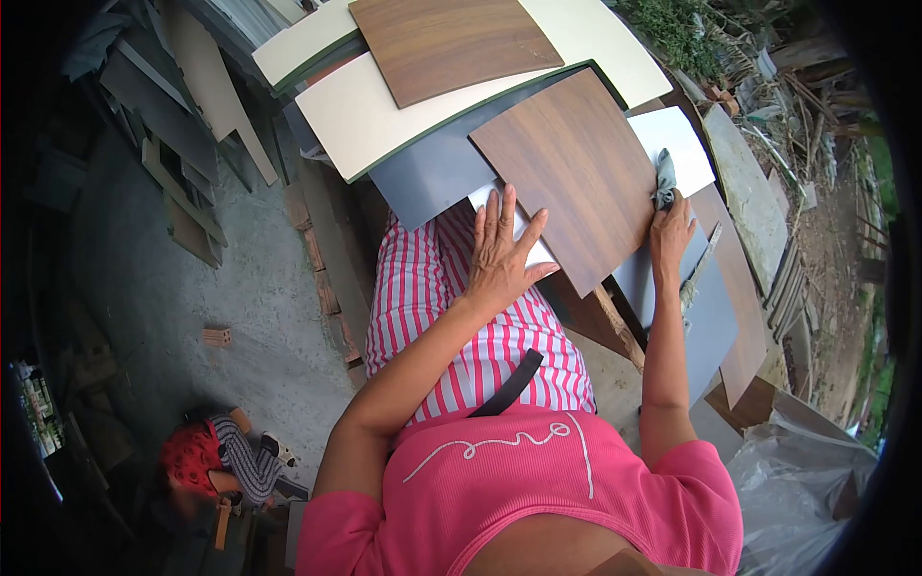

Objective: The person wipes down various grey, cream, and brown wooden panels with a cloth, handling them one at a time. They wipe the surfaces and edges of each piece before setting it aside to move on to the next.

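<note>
The brown board (pixel 576 163) lies flat-grained face up on overlapping boards before the person's lap, between the two hands. The left hand (pixel 501 252) is open, fingers spread over a white piece (pixel 540 252) that shows beneath the board's left edge; this placing presumably steadies the board. The right hand (pixel 672 230) grips a bunched grey cloth (pixel 665 178) at the opposite edge, its loose end projecting past the fingers; so gathered, the cloth probably forms a compact pad. Beneath, a dark grey panel (pixel 432 175) and cream panels (pixel 355 115) apparently serve as support. A second brown board (pixel 456 43) rests farther off, untouched.
</note>
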A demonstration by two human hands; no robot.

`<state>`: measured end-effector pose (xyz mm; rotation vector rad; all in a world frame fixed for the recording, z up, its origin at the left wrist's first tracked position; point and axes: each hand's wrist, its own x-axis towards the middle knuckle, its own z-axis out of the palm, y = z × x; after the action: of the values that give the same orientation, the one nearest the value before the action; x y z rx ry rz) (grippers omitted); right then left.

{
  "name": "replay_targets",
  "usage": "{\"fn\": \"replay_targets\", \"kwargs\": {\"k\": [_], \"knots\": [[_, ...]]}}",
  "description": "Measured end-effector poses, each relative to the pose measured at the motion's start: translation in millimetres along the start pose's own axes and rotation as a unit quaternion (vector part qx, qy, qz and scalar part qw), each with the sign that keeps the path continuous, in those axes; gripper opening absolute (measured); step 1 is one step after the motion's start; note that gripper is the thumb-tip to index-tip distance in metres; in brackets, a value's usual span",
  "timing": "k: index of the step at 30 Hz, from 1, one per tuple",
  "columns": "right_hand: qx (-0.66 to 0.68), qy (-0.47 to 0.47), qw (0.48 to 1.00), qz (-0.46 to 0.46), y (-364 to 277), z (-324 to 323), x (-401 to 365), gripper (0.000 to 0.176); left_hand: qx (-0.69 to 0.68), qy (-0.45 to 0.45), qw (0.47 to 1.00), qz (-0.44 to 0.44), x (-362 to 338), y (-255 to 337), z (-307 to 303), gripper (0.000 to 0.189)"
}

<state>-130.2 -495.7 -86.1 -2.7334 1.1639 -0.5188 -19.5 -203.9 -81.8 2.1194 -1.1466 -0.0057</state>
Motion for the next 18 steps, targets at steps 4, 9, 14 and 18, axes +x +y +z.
{"fn": "replay_targets", "kwargs": {"k": [4,9,14,18], "knots": [[-0.044,-0.019,0.994,-0.100,-63,-2,-19,0.047,0.001,-0.002,1.000,0.000,0,1,-3,0.076],[0.014,-0.069,0.963,-0.259,-140,-14,-45,0.046,0.005,-0.003,1.000,-0.003,2,6,-7,0.077],[0.033,-0.029,0.966,-0.253,-158,4,-10,0.044,0.018,-0.004,1.000,-0.001,2,4,-7,0.076],[0.019,0.013,0.981,-0.194,-133,18,15,0.045,0.018,-0.001,1.000,-0.003,2,4,-8,0.076]]}}
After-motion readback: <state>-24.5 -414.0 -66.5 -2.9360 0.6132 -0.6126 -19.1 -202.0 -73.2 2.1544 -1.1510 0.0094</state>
